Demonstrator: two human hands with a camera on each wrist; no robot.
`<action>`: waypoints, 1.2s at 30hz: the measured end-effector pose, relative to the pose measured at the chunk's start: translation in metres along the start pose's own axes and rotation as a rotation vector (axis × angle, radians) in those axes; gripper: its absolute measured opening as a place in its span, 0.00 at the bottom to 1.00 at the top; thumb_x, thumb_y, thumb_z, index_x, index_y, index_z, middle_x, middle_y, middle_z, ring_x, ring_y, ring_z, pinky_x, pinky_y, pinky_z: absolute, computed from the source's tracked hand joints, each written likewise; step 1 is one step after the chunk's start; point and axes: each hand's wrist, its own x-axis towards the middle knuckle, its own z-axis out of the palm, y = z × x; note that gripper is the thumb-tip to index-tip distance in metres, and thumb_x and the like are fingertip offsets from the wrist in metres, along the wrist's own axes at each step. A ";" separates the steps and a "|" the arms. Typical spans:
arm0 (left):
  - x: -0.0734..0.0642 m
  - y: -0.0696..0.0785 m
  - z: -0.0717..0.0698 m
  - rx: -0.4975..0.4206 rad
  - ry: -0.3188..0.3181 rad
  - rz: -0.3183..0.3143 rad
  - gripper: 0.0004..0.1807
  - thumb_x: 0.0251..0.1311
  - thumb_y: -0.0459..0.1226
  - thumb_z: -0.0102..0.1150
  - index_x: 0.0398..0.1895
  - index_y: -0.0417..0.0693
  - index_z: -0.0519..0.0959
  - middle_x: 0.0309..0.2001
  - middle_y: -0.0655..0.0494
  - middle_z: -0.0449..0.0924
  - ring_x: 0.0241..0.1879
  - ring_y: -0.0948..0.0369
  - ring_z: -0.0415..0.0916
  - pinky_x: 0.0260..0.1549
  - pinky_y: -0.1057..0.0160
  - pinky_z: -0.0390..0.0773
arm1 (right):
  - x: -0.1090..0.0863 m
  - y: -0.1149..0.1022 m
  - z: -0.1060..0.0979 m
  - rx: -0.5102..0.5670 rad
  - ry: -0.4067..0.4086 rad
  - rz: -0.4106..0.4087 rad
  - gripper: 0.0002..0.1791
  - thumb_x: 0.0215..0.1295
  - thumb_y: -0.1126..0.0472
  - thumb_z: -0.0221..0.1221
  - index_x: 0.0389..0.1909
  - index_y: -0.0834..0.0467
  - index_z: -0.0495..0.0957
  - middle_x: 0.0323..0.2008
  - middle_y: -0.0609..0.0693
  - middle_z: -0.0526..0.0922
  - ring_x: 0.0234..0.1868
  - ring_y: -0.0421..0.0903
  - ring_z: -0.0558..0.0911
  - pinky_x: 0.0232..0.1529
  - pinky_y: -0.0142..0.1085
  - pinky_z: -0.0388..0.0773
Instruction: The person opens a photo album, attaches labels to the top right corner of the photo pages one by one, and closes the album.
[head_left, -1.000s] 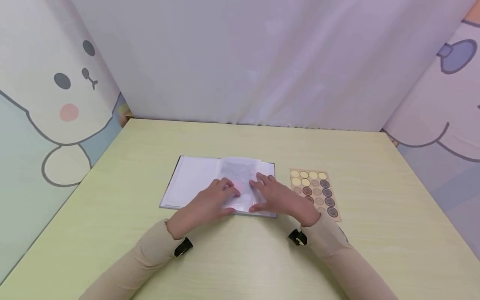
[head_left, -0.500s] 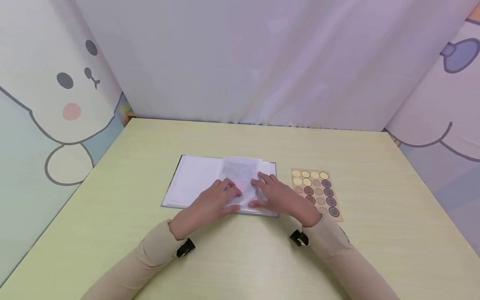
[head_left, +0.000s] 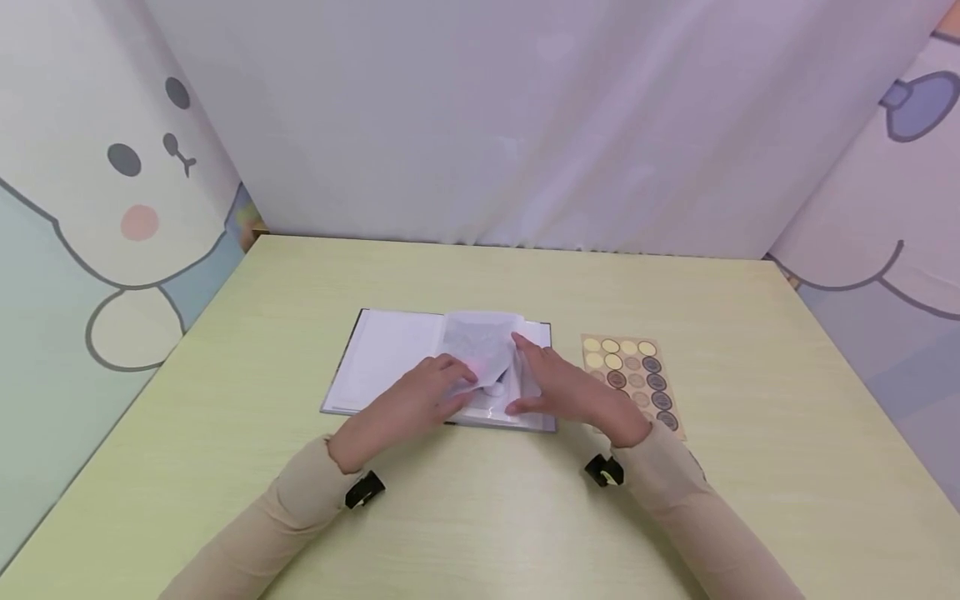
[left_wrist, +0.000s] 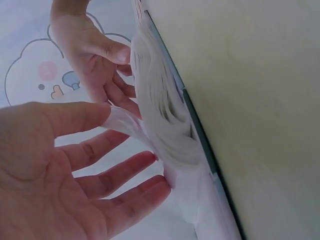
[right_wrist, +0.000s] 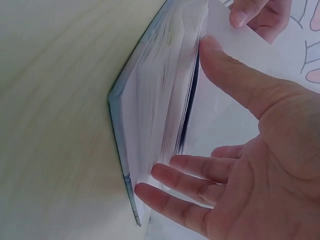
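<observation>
A photo album point(head_left: 390, 350) with pale, glossy pages lies open on the table. One translucent album page point(head_left: 472, 333) is bent up at its near edge, its corner raised over the pages below. My left hand point(head_left: 420, 396) pinches this page between thumb and index finger; in the left wrist view the thin page point(left_wrist: 127, 122) runs out from the fingertips. My right hand point(head_left: 562, 383) rests at the right part of the album. In the right wrist view its thumb touches the top page, and its spread fingers point(right_wrist: 175, 200) lie along the edges of the page stack point(right_wrist: 170, 75).
To the right lies a brown sheet of round stickers point(head_left: 637, 379), partly behind my right wrist. The light wooden table point(head_left: 480, 517) meets a white curtain at the back. Cartoon-printed cloths hang at both sides. A dark camera mount sits on each wrist.
The near edge of the translucent page has come up, and its corner now stands clear. My right hand has shifted slightly right. The sticker sheet has stayed put.
</observation>
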 end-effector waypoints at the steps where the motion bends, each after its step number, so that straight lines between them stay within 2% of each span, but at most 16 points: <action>1: 0.000 0.000 -0.001 0.000 -0.004 -0.006 0.13 0.63 0.39 0.55 0.48 0.45 0.77 0.49 0.49 0.76 0.50 0.51 0.73 0.52 0.53 0.72 | 0.000 0.000 0.000 0.006 0.000 0.009 0.55 0.53 0.44 0.65 0.71 0.62 0.42 0.65 0.67 0.60 0.65 0.59 0.64 0.62 0.50 0.64; 5: 0.000 0.001 -0.006 -0.025 -0.011 -0.044 0.14 0.62 0.38 0.55 0.49 0.44 0.76 0.48 0.48 0.76 0.50 0.51 0.73 0.52 0.53 0.72 | 0.000 -0.001 0.001 0.010 0.002 0.015 0.47 0.54 0.47 0.65 0.67 0.62 0.53 0.62 0.63 0.65 0.61 0.55 0.69 0.60 0.49 0.68; 8: 0.000 0.002 -0.011 -0.051 -0.006 -0.080 0.15 0.62 0.38 0.55 0.51 0.43 0.76 0.49 0.49 0.76 0.51 0.52 0.73 0.53 0.53 0.72 | 0.001 0.000 0.001 -0.036 -0.001 -0.026 0.39 0.55 0.47 0.64 0.62 0.60 0.61 0.65 0.60 0.63 0.63 0.56 0.66 0.62 0.49 0.66; 11: -0.001 0.001 -0.016 -0.039 0.015 -0.107 0.15 0.63 0.39 0.54 0.51 0.44 0.75 0.50 0.49 0.77 0.52 0.52 0.74 0.53 0.53 0.72 | 0.002 0.001 0.001 -0.081 -0.005 -0.057 0.34 0.56 0.46 0.63 0.59 0.58 0.65 0.68 0.59 0.59 0.66 0.58 0.62 0.63 0.51 0.64; 18: -0.004 -0.003 -0.032 0.001 0.089 -0.156 0.12 0.64 0.40 0.53 0.46 0.44 0.77 0.42 0.51 0.80 0.43 0.53 0.77 0.44 0.55 0.76 | 0.002 0.001 0.002 -0.103 -0.020 -0.057 0.33 0.57 0.44 0.61 0.59 0.57 0.65 0.69 0.60 0.57 0.67 0.59 0.61 0.63 0.52 0.63; 23: -0.008 -0.008 -0.045 0.019 0.069 -0.211 0.08 0.64 0.40 0.51 0.36 0.46 0.77 0.36 0.53 0.81 0.40 0.55 0.78 0.41 0.55 0.76 | 0.002 0.001 0.002 -0.111 -0.022 -0.056 0.33 0.58 0.44 0.61 0.59 0.57 0.65 0.69 0.59 0.56 0.67 0.59 0.60 0.63 0.52 0.63; 27: -0.013 -0.012 -0.054 0.037 0.056 -0.243 0.07 0.63 0.40 0.51 0.31 0.48 0.75 0.30 0.56 0.79 0.33 0.58 0.75 0.33 0.60 0.74 | 0.002 0.000 0.002 -0.115 -0.018 -0.058 0.33 0.58 0.44 0.61 0.58 0.57 0.65 0.69 0.59 0.57 0.67 0.60 0.61 0.62 0.52 0.64; 32: -0.017 -0.015 -0.067 0.030 0.043 -0.294 0.09 0.64 0.41 0.51 0.30 0.47 0.76 0.23 0.57 0.75 0.25 0.61 0.69 0.25 0.64 0.68 | 0.002 0.000 0.002 -0.125 -0.018 -0.053 0.32 0.57 0.44 0.61 0.58 0.56 0.66 0.69 0.59 0.57 0.67 0.60 0.61 0.62 0.52 0.64; 36: -0.020 -0.017 -0.076 0.021 0.043 -0.316 0.09 0.64 0.41 0.52 0.32 0.45 0.76 0.25 0.56 0.76 0.23 0.61 0.68 0.25 0.65 0.67 | 0.003 0.000 0.002 -0.121 -0.018 -0.050 0.32 0.57 0.45 0.61 0.58 0.56 0.66 0.70 0.58 0.57 0.67 0.60 0.61 0.62 0.52 0.64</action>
